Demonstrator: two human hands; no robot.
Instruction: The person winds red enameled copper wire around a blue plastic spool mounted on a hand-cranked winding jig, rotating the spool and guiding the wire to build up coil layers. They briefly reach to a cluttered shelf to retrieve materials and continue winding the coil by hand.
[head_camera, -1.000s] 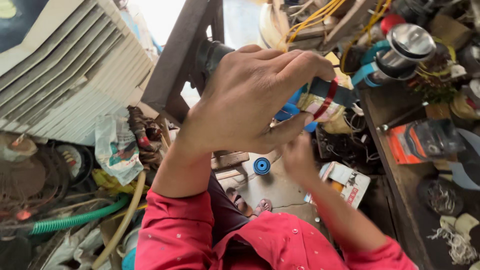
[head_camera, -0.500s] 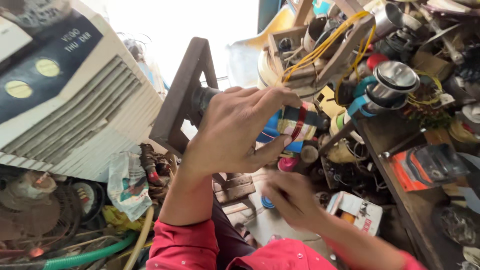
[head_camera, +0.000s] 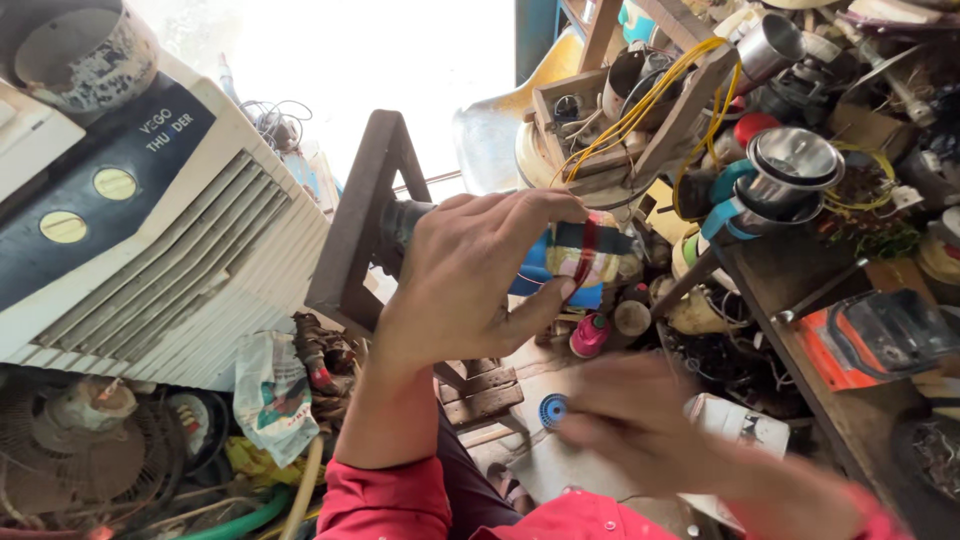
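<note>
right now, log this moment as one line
left hand: grips taped coil on wooden stand | right hand: blurred, empty, low | near: white cooler, cluttered bench

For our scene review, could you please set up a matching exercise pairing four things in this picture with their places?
Things:
1. white louvred cooler
2. orange flat case
3. small blue ribbed disc
4. tape-wrapped cylinder

Places:
A. on the wooden bench, right
B. in the left hand
C. far left
D. low down, beside the blurred right hand

Pairs: 1-C, 2-A, 3-D, 4-B
</note>
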